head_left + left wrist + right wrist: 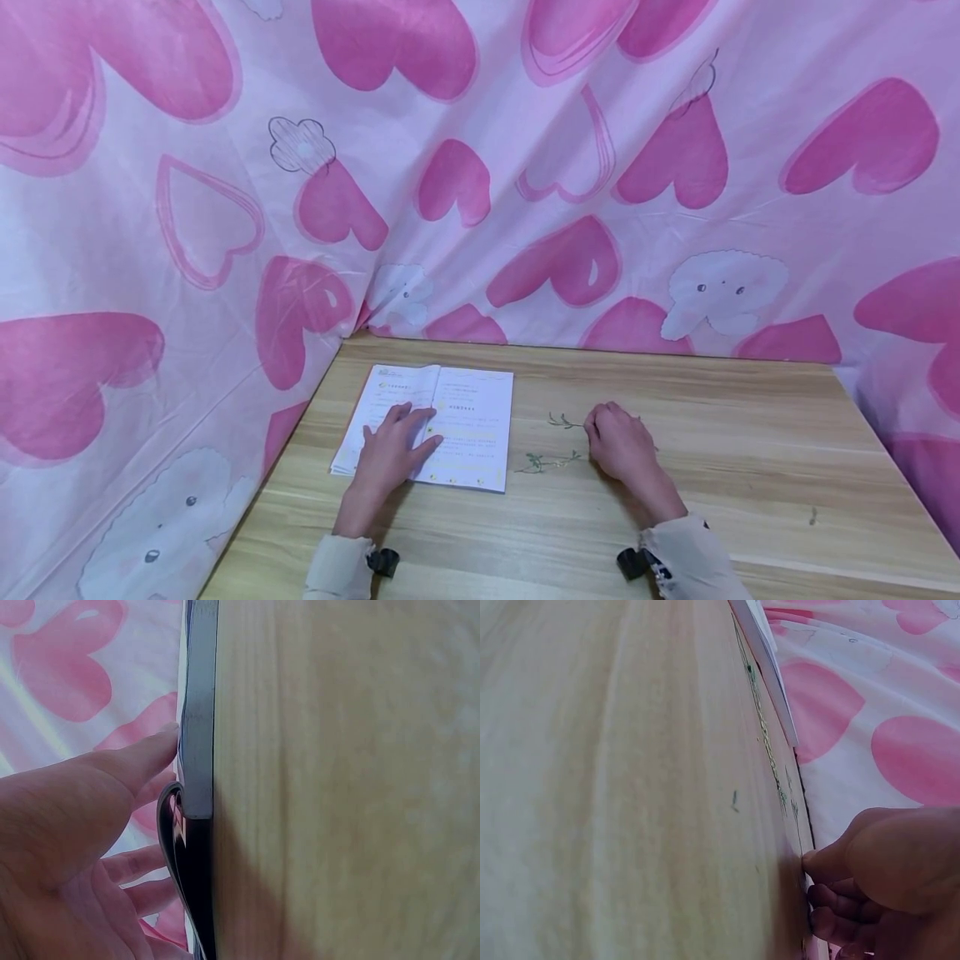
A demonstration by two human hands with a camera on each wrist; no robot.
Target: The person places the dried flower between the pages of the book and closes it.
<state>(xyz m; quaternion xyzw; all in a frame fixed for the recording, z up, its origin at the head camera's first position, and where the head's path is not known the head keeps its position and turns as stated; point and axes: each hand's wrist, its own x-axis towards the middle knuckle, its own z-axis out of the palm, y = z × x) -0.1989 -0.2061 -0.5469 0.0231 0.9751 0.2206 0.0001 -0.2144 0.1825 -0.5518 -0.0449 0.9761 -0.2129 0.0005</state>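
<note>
Your left hand [390,454] lies flat on the open white booklet with printed pages [457,421], fingers straight and spread, pinning the pages without gripping. The booklet sits toward the far left corner of the light wooden table [750,467], close to its left edge.

Your right hand [618,442] rests near the middle of the table, fingers curled down onto the wood at the end of a thin green leafy sprig [564,422]. A second green sprig [546,462] lies just nearer to you, between that hand and the booklet's right edge. Whether your fingertips actually have the stem pinched I cannot tell.

To do this well, I'd judge you should keep the left palm steady so the pages stay open and flat, and take the sprig by its stem rather than its leaves, which look frail. Lift it low and clear of the other sprig, so you don't drag that one along.

The head view alone shows the whole layout: both hands, the open spread and both sprigs against the pink heart-print cloth [525,167]. The left wrist view adds the booklet's dark edge [196,750] seen side-on, with your thumb [139,761] laid against it and a page curling just below. The right wrist view shows your curled fingers [840,896] touching the tabletop, a sprig [763,731] running away toward the booklet's corner [769,664], but blurred.
</note>
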